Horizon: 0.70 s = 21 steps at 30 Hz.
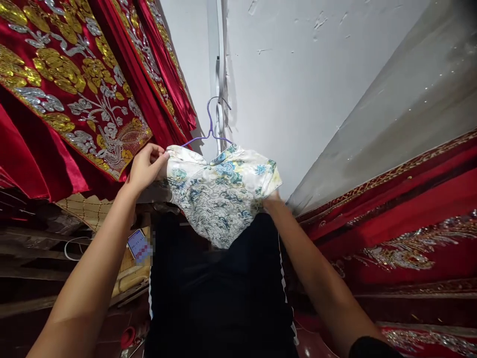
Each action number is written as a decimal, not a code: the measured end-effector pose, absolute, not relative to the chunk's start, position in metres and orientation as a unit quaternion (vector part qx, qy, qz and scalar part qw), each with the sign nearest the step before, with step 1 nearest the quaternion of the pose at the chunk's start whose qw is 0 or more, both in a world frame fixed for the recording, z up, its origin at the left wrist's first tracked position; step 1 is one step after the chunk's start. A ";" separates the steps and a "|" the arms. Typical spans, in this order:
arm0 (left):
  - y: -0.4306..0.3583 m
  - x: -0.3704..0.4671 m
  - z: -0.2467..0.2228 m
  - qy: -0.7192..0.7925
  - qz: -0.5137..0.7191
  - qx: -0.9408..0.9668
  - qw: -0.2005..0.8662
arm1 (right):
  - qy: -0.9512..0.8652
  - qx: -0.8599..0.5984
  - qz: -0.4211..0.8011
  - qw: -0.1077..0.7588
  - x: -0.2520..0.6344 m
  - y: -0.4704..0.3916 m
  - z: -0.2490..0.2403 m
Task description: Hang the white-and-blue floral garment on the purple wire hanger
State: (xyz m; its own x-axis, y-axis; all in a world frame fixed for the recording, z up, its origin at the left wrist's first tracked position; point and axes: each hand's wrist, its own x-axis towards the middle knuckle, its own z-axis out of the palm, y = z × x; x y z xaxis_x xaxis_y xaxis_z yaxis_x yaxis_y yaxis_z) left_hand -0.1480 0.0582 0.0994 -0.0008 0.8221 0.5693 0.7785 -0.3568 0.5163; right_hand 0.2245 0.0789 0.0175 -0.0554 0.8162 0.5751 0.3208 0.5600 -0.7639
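As the left hand (146,165) pinches it, the shirt (222,199) extends rightward.

Wall (298,99) is the brightest zone; floor (108,330) drops to murk. Soft shadow right of the rail (220,35). Sequins (55,69) glint hard, red satin (22,164) shines. Black clothes (219,303) lose most detail. Shirt (218,199) reads sharp. Wide-angle stretch on the arms (93,268) toward the edges. Pixelated patch on phone (136,242); top-right corner dark and soft.

Left hand (146,164): thumb and finger pinched
Left arm (95,266): bare, stretched out
Right hand (273,200): mostly hidden, can't tell the grip tbh
Right arm (316,266): stretched out too
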 end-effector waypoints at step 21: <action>0.014 -0.081 0.126 0.397 0.453 0.791 0.110 | -0.767 -0.234 0.482 0.353 0.188 0.027 0.094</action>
State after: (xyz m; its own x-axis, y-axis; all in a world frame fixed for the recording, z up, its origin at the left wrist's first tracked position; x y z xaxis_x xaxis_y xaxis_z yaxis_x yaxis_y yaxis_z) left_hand -0.0814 0.0141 0.1259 0.2742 0.7268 0.6297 0.5273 -0.6612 0.5336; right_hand 0.1875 0.0269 0.0938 -0.6416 0.6990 0.3158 0.0190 0.4261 -0.9045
